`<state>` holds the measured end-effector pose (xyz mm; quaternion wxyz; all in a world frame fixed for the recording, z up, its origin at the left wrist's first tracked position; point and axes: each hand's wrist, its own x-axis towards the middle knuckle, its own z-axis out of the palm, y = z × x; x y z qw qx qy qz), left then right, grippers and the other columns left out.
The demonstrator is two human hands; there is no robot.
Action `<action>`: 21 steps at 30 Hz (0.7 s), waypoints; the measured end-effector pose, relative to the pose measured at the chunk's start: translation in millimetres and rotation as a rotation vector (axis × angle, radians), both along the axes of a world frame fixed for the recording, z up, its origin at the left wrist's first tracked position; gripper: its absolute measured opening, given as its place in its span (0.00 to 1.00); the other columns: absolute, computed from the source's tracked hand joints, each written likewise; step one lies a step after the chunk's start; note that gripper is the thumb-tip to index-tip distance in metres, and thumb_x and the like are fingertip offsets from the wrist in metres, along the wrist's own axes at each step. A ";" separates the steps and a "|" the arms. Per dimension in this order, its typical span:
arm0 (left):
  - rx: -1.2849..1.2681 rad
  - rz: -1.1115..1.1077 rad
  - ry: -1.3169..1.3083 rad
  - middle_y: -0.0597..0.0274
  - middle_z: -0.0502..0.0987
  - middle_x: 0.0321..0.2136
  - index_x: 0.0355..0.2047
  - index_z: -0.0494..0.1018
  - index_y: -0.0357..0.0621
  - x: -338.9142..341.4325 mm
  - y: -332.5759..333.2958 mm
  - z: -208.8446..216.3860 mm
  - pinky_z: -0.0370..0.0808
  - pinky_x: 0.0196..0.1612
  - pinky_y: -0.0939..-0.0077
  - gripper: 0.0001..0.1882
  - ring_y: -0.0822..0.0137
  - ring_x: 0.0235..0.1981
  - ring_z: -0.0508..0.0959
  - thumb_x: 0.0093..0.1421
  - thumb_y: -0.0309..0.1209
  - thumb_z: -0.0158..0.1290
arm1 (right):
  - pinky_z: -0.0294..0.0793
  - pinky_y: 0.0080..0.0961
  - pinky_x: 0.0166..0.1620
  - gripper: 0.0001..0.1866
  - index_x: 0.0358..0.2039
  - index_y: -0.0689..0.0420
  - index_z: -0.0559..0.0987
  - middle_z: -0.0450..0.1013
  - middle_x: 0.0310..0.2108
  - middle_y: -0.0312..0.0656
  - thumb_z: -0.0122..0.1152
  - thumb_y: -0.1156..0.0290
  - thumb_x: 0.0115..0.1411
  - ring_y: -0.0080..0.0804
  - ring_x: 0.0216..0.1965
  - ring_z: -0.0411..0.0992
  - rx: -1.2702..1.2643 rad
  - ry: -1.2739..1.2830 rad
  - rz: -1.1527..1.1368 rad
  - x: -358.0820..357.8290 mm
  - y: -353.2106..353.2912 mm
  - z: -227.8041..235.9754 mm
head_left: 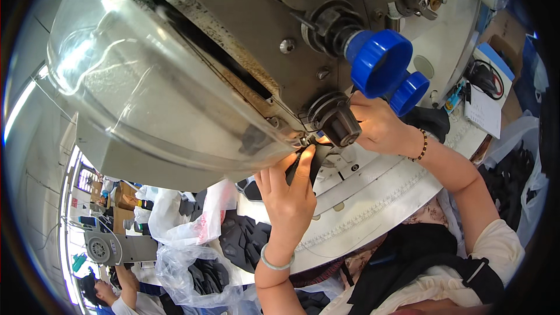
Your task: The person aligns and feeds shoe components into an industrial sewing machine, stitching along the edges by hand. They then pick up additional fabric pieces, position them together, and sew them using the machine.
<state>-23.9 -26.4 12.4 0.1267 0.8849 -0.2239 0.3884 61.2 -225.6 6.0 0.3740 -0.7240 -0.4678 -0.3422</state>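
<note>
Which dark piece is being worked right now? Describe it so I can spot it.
Start at the big sewing machine head with two blue knobs. Below them, the left hand pinches a dark fabric piece at the lit needle area. The other dark pieces lie in plastic bags.

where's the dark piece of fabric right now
In the head view it sits centre frame, pinched in the left hand as the dark fabric piece, just under the machine's black roller, with the right hand right beside it.

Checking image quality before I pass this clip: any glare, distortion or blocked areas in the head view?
Head view: strong fisheye bending with dark corners; bright glare streaks on the clear guard; a small lamp glow between the left hand and right hand; the machine head looms close, hiding most of the table; focus looks sharp.
</note>
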 end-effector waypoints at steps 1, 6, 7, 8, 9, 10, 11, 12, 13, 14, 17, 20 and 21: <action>0.003 0.002 -0.004 0.56 0.70 0.37 0.41 0.79 0.42 -0.2 0.2 -0.3 0.63 0.52 0.50 0.22 0.54 0.43 0.71 0.42 0.18 0.56 | 0.73 0.25 0.44 0.13 0.33 0.44 0.84 0.76 0.37 0.27 0.60 0.74 0.47 0.29 0.41 0.72 -0.001 -0.011 0.005 0.3 -0.1 -0.5; -0.005 -0.016 0.003 0.56 0.70 0.37 0.42 0.78 0.42 1.1 5.7 -0.6 0.64 0.50 0.54 0.22 0.55 0.41 0.70 0.42 0.19 0.56 | 0.74 0.25 0.44 0.13 0.33 0.44 0.84 0.76 0.36 0.27 0.60 0.75 0.47 0.29 0.41 0.72 0.007 -0.043 -0.013 2.4 2.5 -1.2; -0.005 -0.037 0.012 0.56 0.70 0.37 0.42 0.78 0.42 1.6 7.0 -0.7 0.64 0.50 0.55 0.22 0.55 0.40 0.70 0.42 0.19 0.56 | 0.74 0.25 0.43 0.13 0.33 0.45 0.84 0.75 0.36 0.27 0.60 0.75 0.47 0.29 0.41 0.72 -0.004 -0.065 -0.050 3.2 3.5 -2.9; -0.010 -0.035 0.006 0.56 0.70 0.37 0.42 0.78 0.42 2.3 8.2 -0.3 0.64 0.50 0.55 0.22 0.55 0.40 0.70 0.42 0.19 0.56 | 0.74 0.25 0.43 0.13 0.33 0.45 0.84 0.75 0.36 0.27 0.60 0.75 0.47 0.29 0.41 0.72 -0.009 -0.071 -0.048 2.8 3.8 -2.1; 0.006 -0.041 0.005 0.56 0.70 0.37 0.43 0.78 0.43 1.1 9.8 0.1 0.64 0.49 0.57 0.23 0.55 0.40 0.70 0.42 0.20 0.56 | 0.74 0.25 0.43 0.13 0.33 0.45 0.84 0.75 0.35 0.27 0.60 0.75 0.46 0.29 0.40 0.72 0.000 -0.061 -0.041 1.4 5.1 -1.7; 0.022 -0.048 0.004 0.56 0.70 0.36 0.43 0.78 0.43 -0.1 11.3 0.3 0.64 0.49 0.58 0.23 0.55 0.40 0.70 0.42 0.21 0.56 | 0.74 0.25 0.42 0.13 0.33 0.45 0.84 0.75 0.35 0.28 0.61 0.75 0.46 0.30 0.40 0.72 0.009 -0.051 -0.034 0.7 6.6 -1.5; 0.016 -0.041 0.005 0.56 0.70 0.36 0.43 0.78 0.43 -1.3 12.6 0.5 0.64 0.49 0.58 0.23 0.55 0.40 0.70 0.42 0.21 0.56 | 0.74 0.25 0.42 0.13 0.33 0.45 0.84 0.75 0.35 0.28 0.61 0.75 0.46 0.30 0.40 0.72 0.003 -0.050 -0.027 0.8 8.4 -1.8; 0.027 -0.044 0.013 0.56 0.70 0.36 0.44 0.78 0.43 -2.3 11.5 1.8 0.64 0.49 0.58 0.24 0.56 0.40 0.70 0.42 0.22 0.57 | 0.74 0.25 0.42 0.13 0.32 0.46 0.84 0.75 0.35 0.28 0.61 0.75 0.45 0.30 0.39 0.72 0.026 -0.074 -0.029 0.9 8.3 -1.2; 0.039 -0.046 0.022 0.56 0.70 0.37 0.44 0.77 0.43 -2.9 10.8 2.7 0.64 0.49 0.58 0.24 0.56 0.41 0.70 0.42 0.23 0.57 | 0.74 0.25 0.41 0.13 0.32 0.47 0.83 0.75 0.35 0.29 0.61 0.76 0.45 0.30 0.38 0.72 0.050 -0.096 -0.030 1.2 8.4 -1.1; 0.031 -0.040 0.025 0.56 0.70 0.37 0.44 0.77 0.43 -2.6 10.1 3.6 0.64 0.49 0.58 0.24 0.56 0.41 0.70 0.42 0.23 0.57 | 0.74 0.25 0.41 0.13 0.32 0.47 0.83 0.75 0.35 0.29 0.61 0.76 0.45 0.30 0.38 0.72 0.042 -0.093 -0.024 1.6 8.1 -0.4; 0.114 -0.021 0.019 0.56 0.70 0.37 0.44 0.78 0.44 -0.3 10.2 8.0 0.64 0.49 0.59 0.24 0.56 0.42 0.70 0.42 0.24 0.57 | 0.73 0.26 0.39 0.12 0.32 0.51 0.81 0.72 0.33 0.31 0.60 0.78 0.45 0.32 0.36 0.72 0.057 -0.068 0.026 3.3 7.2 7.5; 0.060 -0.073 0.010 0.56 0.71 0.38 0.43 0.78 0.44 3.7 14.2 0.2 0.64 0.48 0.58 0.24 0.57 0.42 0.72 0.40 0.23 0.57 | 0.73 0.27 0.38 0.12 0.32 0.51 0.81 0.72 0.33 0.32 0.60 0.78 0.45 0.32 0.36 0.72 0.053 -0.033 0.063 8.1 4.2 3.9; 0.043 -0.109 -0.014 0.57 0.72 0.37 0.42 0.78 0.44 5.4 16.5 -1.5 0.65 0.47 0.58 0.24 0.57 0.40 0.73 0.40 0.22 0.58 | 0.73 0.27 0.37 0.12 0.33 0.51 0.81 0.72 0.32 0.32 0.60 0.78 0.46 0.32 0.36 0.72 0.057 -0.021 0.067 8.9 4.4 4.0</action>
